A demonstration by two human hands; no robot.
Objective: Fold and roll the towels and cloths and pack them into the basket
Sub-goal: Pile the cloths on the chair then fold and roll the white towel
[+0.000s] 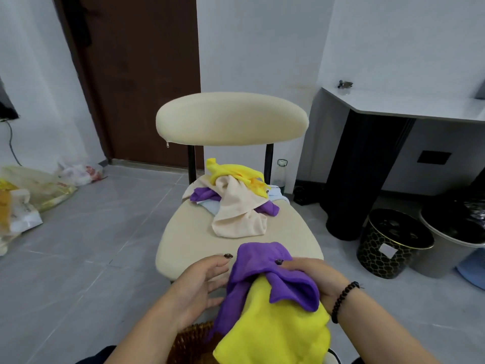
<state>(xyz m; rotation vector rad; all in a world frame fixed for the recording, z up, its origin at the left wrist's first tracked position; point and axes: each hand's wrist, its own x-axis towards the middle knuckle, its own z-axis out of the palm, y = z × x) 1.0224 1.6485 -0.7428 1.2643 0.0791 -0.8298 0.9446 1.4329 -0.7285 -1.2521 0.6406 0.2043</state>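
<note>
I see right hand (312, 274) gripping purple cloth (262, 269) over yellow cloth (275, 327) at chair (210, 232) front edge; left hand (202, 282) open, fingers relaxed beside it.

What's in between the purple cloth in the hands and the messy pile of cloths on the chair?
Only bare cream chair seat, seen in the head view, between the held purple cloth and the pile.

A single wide-angle view is provided, taken from the person's head and directed forward and down. The hands, left (202, 282) and right (312, 279), are seen close, at the lower edge of the frame. The chair (231, 119) is faced directly, at near range. The door (147, 74) and floor (91, 232) are seen beyond. Straight lines are bent toward the frame edges.
</note>
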